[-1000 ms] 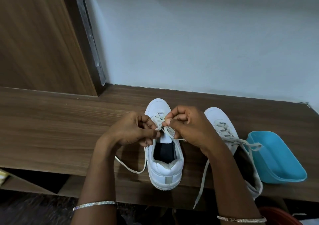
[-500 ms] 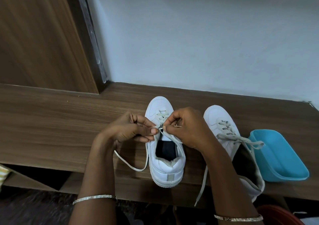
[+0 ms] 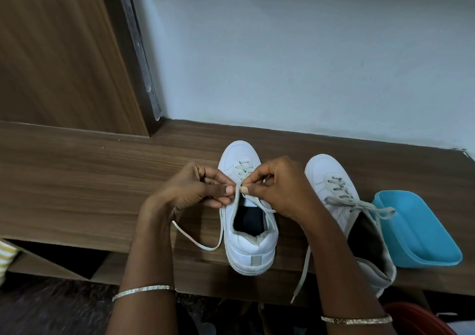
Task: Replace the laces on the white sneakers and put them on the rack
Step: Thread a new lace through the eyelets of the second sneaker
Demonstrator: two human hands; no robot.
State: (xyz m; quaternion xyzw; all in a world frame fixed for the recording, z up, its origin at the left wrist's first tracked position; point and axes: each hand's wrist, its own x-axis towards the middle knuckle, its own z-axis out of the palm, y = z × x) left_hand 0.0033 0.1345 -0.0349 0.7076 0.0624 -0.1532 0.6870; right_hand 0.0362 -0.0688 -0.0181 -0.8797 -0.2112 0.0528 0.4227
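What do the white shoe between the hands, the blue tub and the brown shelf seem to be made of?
Shoe: probably smooth leather or imitation, matte, with stitched panels. Tub: likely plastic, even blue with soft sheen. Shelf: printed-looking wood grain, perhaps laminate, matte.

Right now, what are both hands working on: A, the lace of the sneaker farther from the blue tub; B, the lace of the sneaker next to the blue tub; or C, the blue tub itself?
A: the left hand and right hand both pinch the lace above the opening of the sneaker farther from the blue tub; neither hand is on the other sneaker.
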